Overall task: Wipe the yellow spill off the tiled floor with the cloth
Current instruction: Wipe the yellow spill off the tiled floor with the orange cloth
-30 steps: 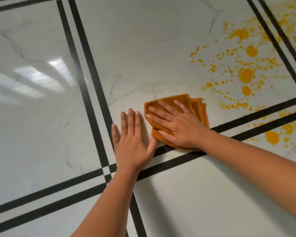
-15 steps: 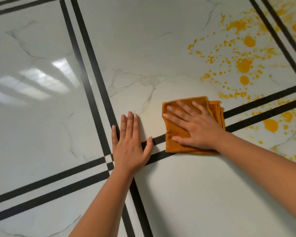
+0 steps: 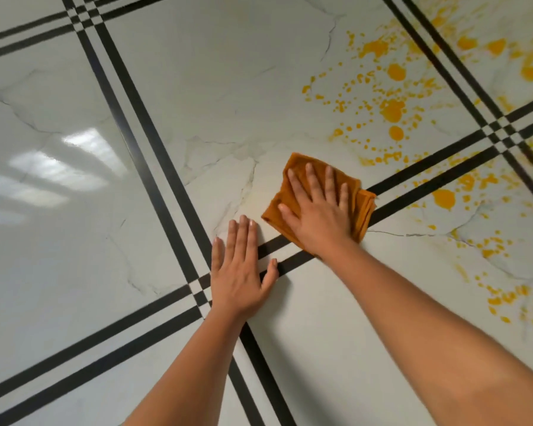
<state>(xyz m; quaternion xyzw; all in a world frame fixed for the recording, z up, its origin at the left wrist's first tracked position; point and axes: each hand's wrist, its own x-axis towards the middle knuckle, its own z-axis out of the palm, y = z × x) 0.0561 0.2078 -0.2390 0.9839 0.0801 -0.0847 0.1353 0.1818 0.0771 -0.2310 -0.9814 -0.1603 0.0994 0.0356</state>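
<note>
Head: cloth (image 3: 362, 207) under right grip (image 3: 320, 217)

Both forearms (image 3: 194, 364) are bare, and the left hand (image 3: 240, 272) and right hand (image 3: 317, 216) have short, plain nails (image 3: 252, 223).

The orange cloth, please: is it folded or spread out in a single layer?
Folded: the cloth shows stacked layered edges beside the right hand.
</note>
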